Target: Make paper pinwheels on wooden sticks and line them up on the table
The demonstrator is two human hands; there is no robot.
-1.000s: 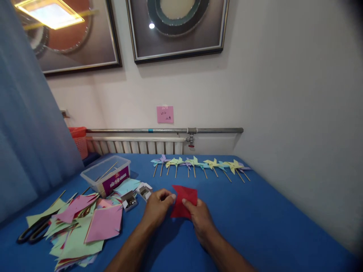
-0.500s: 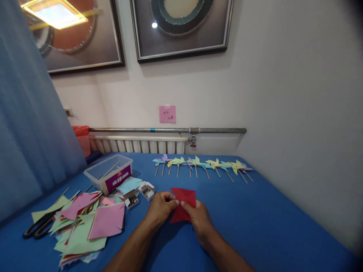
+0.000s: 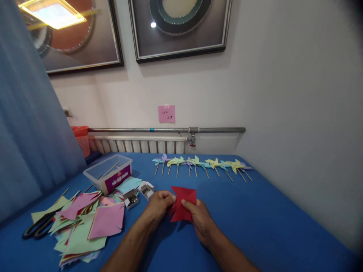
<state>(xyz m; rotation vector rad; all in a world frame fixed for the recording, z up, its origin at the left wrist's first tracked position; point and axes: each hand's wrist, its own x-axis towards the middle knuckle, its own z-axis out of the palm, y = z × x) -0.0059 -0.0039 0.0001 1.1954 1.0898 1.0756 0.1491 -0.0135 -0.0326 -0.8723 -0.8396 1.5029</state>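
Note:
A square of red paper, cut in from its corners, is held up over the blue table cover. My right hand grips its right side, thumb lying on the front face. At the paper's left edge, the thumb and fingers of my left hand are pinched together on a left-hand part of the sheet; the fingertips partly hide what they pinch. Just left of that hand stand two small open white boxes, one box with small metal pieces in it and another box behind it.
Cut coloured paper lies piled at left beside black-handled scissors. Behind it stands a clear plastic tub with thin sticks. A row of finished pinwheels lies along the back, near a wall pipe.
My left thumb has shifted left, away from my right thumb, to the paper's left edge. The red paper faces me a little more fully.

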